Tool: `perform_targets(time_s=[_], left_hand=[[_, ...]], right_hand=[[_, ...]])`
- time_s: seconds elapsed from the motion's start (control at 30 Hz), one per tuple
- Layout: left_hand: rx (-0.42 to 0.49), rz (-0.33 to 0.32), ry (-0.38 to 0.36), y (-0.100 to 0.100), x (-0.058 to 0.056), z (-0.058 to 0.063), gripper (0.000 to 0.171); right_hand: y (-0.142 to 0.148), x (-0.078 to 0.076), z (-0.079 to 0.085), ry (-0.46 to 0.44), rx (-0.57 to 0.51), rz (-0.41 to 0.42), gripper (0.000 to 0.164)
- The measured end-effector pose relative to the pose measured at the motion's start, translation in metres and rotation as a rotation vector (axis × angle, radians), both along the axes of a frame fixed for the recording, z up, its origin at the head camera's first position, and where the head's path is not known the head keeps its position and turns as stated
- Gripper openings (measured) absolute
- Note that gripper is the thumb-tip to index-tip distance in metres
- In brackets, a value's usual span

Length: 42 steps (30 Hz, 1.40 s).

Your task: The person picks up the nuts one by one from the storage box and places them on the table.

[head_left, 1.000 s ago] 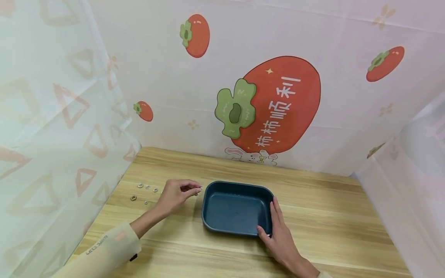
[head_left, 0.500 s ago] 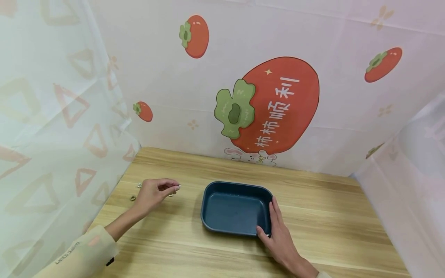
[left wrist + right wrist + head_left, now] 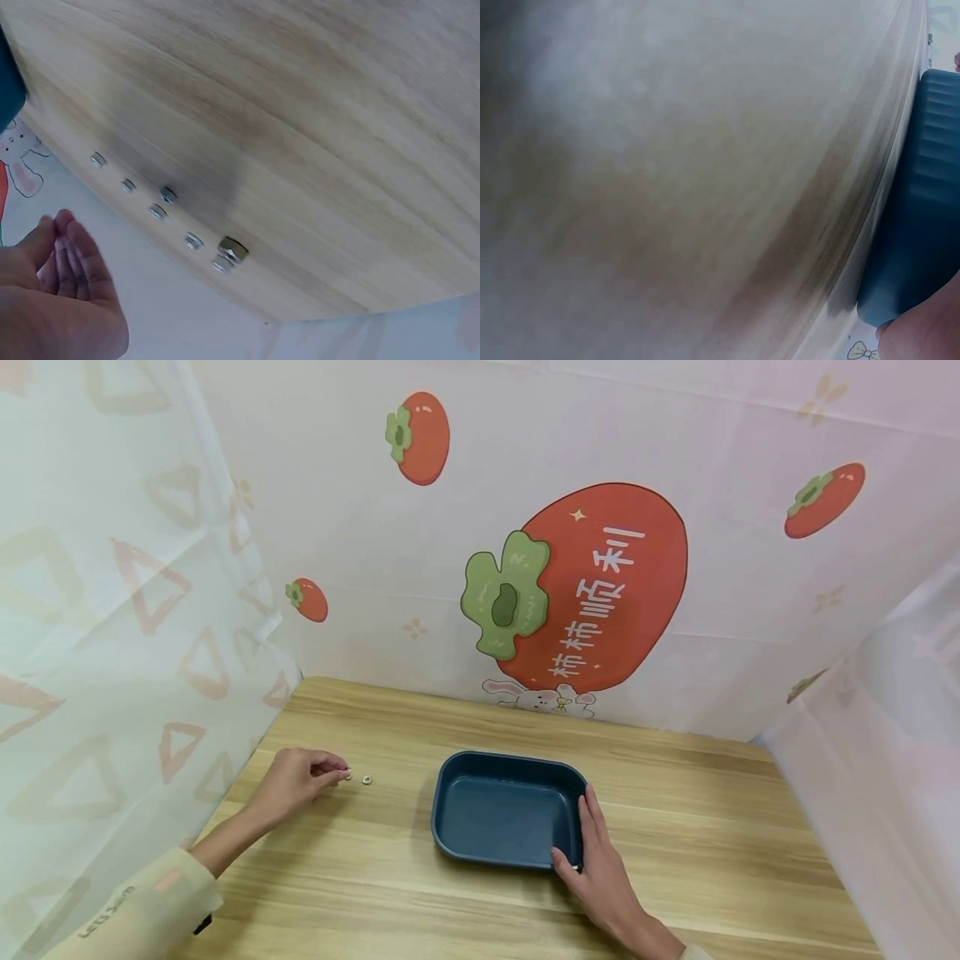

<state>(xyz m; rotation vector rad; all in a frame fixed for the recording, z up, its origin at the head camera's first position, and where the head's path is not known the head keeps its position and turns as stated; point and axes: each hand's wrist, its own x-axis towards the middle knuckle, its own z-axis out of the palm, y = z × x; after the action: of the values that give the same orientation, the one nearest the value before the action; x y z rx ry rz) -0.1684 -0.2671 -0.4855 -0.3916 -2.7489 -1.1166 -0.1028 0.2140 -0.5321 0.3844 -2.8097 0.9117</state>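
In the head view my left hand (image 3: 294, 783) pinches a tiny metal nut between thumb and index fingertips, at the left of the table; its fingers mostly hide it. The left wrist view shows my left hand's fingertips drawn together, with nothing visible between them. Several nuts lie on the table there, including a large brassy nut (image 3: 232, 249), a small silver nut (image 3: 97, 159) and a darker nut (image 3: 168, 195). My right hand (image 3: 603, 868) holds the near right corner of a dark blue tray (image 3: 495, 863), thumb over the rim, fingers along the side.
The wooden table (image 3: 420, 910) has white sheeting on three sides. Behind it hangs a printed backdrop (image 3: 360, 510) with red persimmons. One nut (image 3: 367, 780) sits between my left hand and the tray; the hand hides most others in the head view.
My left hand has moved left, away from the tray's left rim, to over the nuts, which it now largely covers. My right hand and the tray stay where they were.
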Motion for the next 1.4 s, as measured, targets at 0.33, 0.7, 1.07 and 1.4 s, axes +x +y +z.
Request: perform_targets(time_s=[0.33, 0.7, 1.07, 1.4], left_hand=[[-0.256, -0.035, 0.071, -0.004, 0.0, -0.004, 0.007], [-0.365, -0.086, 0.046, -0.002, 0.0, -0.001, 0.007], [-0.475, -0.139, 0.046, 0.002, 0.001, 0.0, 0.009], [-0.543, -0.18, 0.039, 0.006, 0.002, -0.001, 0.014]], right_hand=[[0.0, -0.001, 0.0, -0.004, -0.004, 0.001, 0.09], [0.0, -0.001, 0.001, -0.021, -0.005, 0.001, 0.09], [0.0, -0.001, 0.0, -0.019, -0.005, -0.002, 0.09], [0.001, -0.001, -0.001, -0.007, 0.0, 0.003, 0.09]])
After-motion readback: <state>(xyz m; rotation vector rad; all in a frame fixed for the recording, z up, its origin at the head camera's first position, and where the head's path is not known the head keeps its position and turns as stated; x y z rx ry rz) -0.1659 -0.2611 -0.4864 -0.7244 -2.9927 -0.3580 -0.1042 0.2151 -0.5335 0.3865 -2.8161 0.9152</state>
